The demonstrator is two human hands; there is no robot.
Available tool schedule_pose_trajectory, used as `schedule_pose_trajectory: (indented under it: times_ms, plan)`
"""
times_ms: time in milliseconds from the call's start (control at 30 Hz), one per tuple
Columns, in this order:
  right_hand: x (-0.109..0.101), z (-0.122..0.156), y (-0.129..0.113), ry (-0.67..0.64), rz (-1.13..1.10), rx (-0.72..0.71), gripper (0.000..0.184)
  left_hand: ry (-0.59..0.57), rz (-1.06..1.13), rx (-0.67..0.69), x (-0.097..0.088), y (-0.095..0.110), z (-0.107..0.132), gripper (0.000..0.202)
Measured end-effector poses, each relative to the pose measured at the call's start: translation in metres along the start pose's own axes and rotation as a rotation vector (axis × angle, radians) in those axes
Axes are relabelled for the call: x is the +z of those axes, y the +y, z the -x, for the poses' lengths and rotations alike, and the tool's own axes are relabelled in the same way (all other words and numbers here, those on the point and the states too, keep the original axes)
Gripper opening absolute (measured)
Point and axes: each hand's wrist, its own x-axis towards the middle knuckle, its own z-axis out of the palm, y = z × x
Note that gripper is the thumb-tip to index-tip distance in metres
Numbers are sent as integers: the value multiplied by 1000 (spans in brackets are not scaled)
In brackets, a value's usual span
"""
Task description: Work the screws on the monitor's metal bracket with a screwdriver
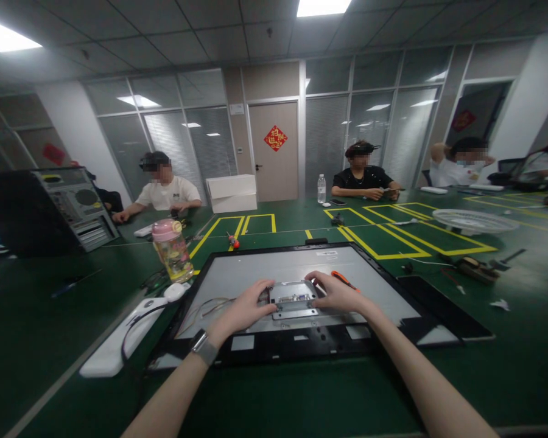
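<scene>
A flat display panel (237,267) with a black frame lies on the green table in front of me, its grey metal back facing up. On its middle sits a silver metal bracket (296,288) with small connectors showing along it. My left hand (249,306) grips the bracket's left edge, thumb at the near corner. Around the right edge curl the fingers and thumb of my right hand (335,293). An orange and black hand tool (344,280) rests on the panel just beyond my right hand. Thin wires (214,301) run over the panel's left part.
Left of the panel are a white power strip (119,340), a pink-lidded bottle (171,249) and a black computer case (41,210). A black flat piece (442,307) and a brush (477,267) lie right. Several people sit across the table, near a white box (232,193).
</scene>
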Motion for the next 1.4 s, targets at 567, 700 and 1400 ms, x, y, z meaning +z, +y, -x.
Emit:
schedule_pose_trajectory:
  times_ms: [567,700,1400]
  plan:
    - [-13,6,-10,13,-152,-67,55,66,41,7,-4,7,1,52]
    - [-26,15,-19,-18,-217,-152,55,63,59,31,-16,15,5,54]
    - [-19,19,-27,-188,-34,-7,68,-77,81,48,-7,14,11,53]
